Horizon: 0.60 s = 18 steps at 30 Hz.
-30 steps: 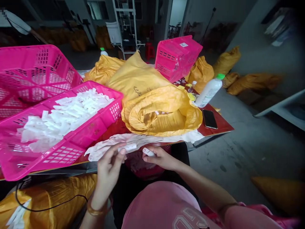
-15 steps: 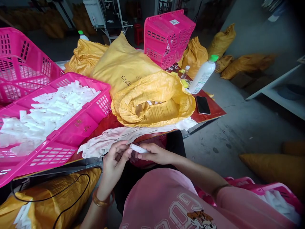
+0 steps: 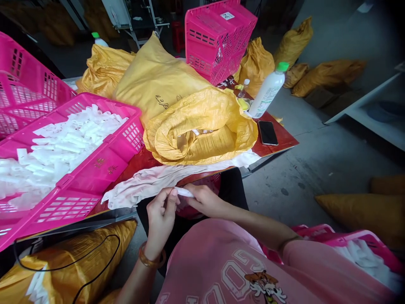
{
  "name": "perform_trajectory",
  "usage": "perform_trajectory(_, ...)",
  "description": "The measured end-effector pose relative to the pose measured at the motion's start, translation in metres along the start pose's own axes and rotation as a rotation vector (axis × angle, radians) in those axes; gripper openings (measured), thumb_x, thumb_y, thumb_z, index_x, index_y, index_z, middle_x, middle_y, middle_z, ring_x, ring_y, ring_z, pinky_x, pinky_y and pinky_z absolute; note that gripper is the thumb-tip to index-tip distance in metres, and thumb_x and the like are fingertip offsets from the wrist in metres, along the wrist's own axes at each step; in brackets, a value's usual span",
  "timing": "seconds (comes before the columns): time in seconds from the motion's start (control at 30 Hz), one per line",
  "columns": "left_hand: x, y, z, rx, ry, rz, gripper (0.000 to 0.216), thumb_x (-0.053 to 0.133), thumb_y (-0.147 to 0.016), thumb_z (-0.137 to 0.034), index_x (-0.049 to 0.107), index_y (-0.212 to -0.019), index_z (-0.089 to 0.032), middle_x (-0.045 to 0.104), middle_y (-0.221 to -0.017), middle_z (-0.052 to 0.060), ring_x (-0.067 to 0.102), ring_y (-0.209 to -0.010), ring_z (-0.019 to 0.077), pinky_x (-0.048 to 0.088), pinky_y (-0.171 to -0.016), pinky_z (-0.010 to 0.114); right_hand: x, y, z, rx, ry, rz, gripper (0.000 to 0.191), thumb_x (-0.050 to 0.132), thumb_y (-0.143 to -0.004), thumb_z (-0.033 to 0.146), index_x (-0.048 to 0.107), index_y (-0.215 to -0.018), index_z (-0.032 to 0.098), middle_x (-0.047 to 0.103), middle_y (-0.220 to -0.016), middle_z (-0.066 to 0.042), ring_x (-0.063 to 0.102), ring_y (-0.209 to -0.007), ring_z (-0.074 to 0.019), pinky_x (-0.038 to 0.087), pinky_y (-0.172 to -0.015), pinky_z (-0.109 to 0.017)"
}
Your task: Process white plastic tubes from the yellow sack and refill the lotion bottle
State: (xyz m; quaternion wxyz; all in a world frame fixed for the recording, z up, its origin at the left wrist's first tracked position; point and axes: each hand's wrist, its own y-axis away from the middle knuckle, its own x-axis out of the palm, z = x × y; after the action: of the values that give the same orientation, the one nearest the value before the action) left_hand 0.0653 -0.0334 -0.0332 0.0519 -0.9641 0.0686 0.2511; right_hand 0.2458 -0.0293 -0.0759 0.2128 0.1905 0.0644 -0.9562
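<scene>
Piece (image 3: 185,192), white and slim, lies between the two hands, just beyond the near edge of the table and above the person's lap. I find its left end at the fingertips of the left hand (image 3: 161,207) and its right end within the fingers of the right hand (image 3: 205,200). The left thumb and forefinger pinch together at that end; the right hand is closed around the other, its thumb side uppermost. The exact contact under the right fingers is hidden from me.

Immediately beyond the hands, a crumpled white cloth (image 3: 136,185) lies along the edge of the red tabletop (image 3: 133,166). On it stands an open yellow sack (image 3: 202,154), rim rolled outward, with a few small whitish items dimly visible inside. To the left I record a pink basket (image 3: 95,169), tilted, holding a heap of white pieces (image 3: 69,143). Behind the open sack rests a plump yellow sack (image 3: 158,67) with handwriting on it. A phone (image 3: 268,133) and a green-capped bottle (image 3: 268,93) stand to its right. At lower right, another pink basket (image 3: 390,258) also contains white pieces, blurred.
</scene>
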Motion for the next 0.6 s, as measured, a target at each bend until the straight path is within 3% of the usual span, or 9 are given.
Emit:
perform_trajectory(0.1,-0.008,-0.003,0.007,0.171,0.099,0.117,0.023,0.052,-0.099,-0.024,0.061,-0.079,-0.017,0.057,-0.066,-0.003,0.052,-0.058,0.0087,0.042,-0.059,0.020,-0.017,0.001,0.003,0.016,-0.451,0.365,0.016,0.047,-0.097,0.027,0.058,-0.099,0.016,0.047,-0.068,0.005,0.041,-0.054,-0.0083,0.039,-0.055,-0.020)
perform_trajectory(0.17,-0.011,-0.004,0.010,0.238,0.082,0.156,0.020,0.052,-0.098,-0.022,0.063,-0.081,-0.017,0.059,-0.069,-0.002,0.053,-0.061,0.0091,0.043,-0.062,0.020,-0.022,0.000,0.004,-0.009,-0.473,0.435,0.016,0.047,-0.097,0.027,0.059,-0.099,0.016,0.043,-0.065,0.006,0.038,-0.053,-0.0080,0.037,-0.053,-0.019)
perform_trajectory(0.33,-0.002,-0.001,0.005,0.106,-0.013,0.043,0.025,0.052,-0.099,-0.025,0.059,-0.076,-0.016,0.053,-0.065,-0.003,0.050,-0.062,0.0090,0.040,-0.062,0.020,-0.003,-0.005,0.007,0.004,0.224,-0.003,0.015,0.048,-0.095,0.020,0.059,-0.101,0.012,0.063,-0.088,-0.008,0.058,-0.077,-0.0174,0.045,-0.071,-0.027)
perform_trajectory(0.4,0.001,0.001,0.002,0.056,0.001,0.006,0.029,0.052,-0.099,-0.027,0.055,-0.072,-0.017,0.049,-0.063,-0.003,0.046,-0.059,0.0088,0.038,-0.060,0.020,0.002,-0.005,0.009,0.040,0.337,-0.062,0.017,0.046,-0.095,0.019,0.059,-0.103,0.012,0.064,-0.091,-0.010,0.058,-0.079,-0.0186,0.045,-0.071,-0.028)
perform_trajectory(0.5,-0.001,0.000,0.004,0.076,0.074,0.084,0.030,0.051,-0.100,-0.026,0.055,-0.072,-0.017,0.051,-0.064,-0.003,0.047,-0.059,0.0089,0.038,-0.059,0.020,-0.005,-0.004,0.008,-0.006,-0.043,0.084,0.013,0.049,-0.093,0.020,0.060,-0.097,0.015,0.060,-0.082,-0.003,0.054,-0.072,-0.0135,0.044,-0.069,-0.024)
perform_trajectory(0.6,-0.007,-0.003,0.012,0.193,0.119,0.199,0.022,0.053,-0.098,-0.023,0.061,-0.078,-0.017,0.057,-0.067,-0.002,0.051,-0.061,0.0092,0.040,-0.061,0.020,-0.016,-0.002,0.001,0.072,-0.611,0.426,0.015,0.050,-0.091,0.026,0.059,-0.097,0.016,0.040,-0.063,0.007,0.033,-0.051,-0.0081,0.033,-0.051,-0.020)
